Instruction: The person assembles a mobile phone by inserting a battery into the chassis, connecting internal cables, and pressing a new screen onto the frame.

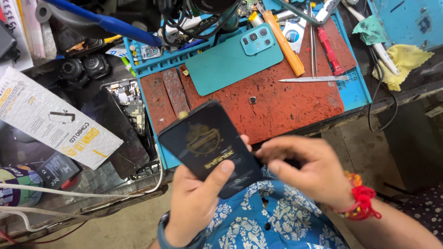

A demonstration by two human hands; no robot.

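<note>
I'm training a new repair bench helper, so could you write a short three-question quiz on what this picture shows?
1. True or false: the left hand holds the black phone screen with its thumb across the lower edge.
2. Where does the teal back cover lie? A) on the red mat B) on the floor C) in the right hand
3. Fill in: the metal tweezers on the mat lie to the ____ of the teal back cover.

Key: 1 true; 2 A; 3 right
</note>
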